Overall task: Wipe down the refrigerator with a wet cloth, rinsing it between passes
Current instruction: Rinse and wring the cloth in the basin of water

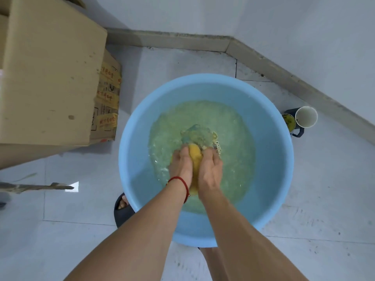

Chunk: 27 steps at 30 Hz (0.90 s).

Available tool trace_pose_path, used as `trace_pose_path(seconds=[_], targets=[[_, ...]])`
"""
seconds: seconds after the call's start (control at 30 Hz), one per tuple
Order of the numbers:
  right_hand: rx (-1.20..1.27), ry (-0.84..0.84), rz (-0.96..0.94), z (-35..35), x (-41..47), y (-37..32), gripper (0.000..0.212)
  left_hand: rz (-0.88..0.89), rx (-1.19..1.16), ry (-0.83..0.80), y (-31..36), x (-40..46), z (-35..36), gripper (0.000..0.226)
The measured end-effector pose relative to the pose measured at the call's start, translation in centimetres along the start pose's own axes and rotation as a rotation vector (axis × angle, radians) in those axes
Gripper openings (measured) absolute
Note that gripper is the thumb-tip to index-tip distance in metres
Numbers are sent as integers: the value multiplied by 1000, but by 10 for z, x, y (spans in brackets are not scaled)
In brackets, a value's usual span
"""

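One round blue plastic basin (269, 138) sits on the pale tiled floor (304, 230), holding cloudy greenish water (229, 126) that is churned and frothy at the middle. Two hands meet over it: the left hand (181, 164) and the right hand (210, 169) each curl round one yellow cloth (195, 159), a soft wet bunched lump squeezed between them, its far end dipping into the water (how far it reaches under the froth cannot be made out). One thin red string (178, 180) circles the left wrist.

Two cardboard boxes stand at left: a big box (50, 78), cut off by the frame edge, and behind it a smaller box (107, 102) with yellow tape and red print too blurred to read. Right of the basin are one white paper cup (306, 117) and one dark mug (292, 122), touching; the basin rim partly hides the mug. One dark sandal (121, 211) peeks out beside the basin's near-left edge.
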State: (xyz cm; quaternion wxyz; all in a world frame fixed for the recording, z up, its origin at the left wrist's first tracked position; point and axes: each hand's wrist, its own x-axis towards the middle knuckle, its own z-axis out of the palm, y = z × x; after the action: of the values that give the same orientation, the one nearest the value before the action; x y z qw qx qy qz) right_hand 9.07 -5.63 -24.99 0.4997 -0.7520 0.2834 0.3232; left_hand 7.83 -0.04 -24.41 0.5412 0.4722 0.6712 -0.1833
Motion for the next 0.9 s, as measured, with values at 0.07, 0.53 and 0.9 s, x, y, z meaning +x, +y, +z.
trace_pose_path(seconds=[0.07, 0.53, 0.9], targets=[[5, -9, 16, 0, -9, -11, 25, -8, -24, -47, 1, 0, 2, 57], [-1214, 238, -427, -36, 44, -6, 46, 139, 168, 140, -8, -5, -19, 46], [-264, -19, -105, -3, -4, -27, 31, -44, 56, -100, 1, 7, 4, 68]])
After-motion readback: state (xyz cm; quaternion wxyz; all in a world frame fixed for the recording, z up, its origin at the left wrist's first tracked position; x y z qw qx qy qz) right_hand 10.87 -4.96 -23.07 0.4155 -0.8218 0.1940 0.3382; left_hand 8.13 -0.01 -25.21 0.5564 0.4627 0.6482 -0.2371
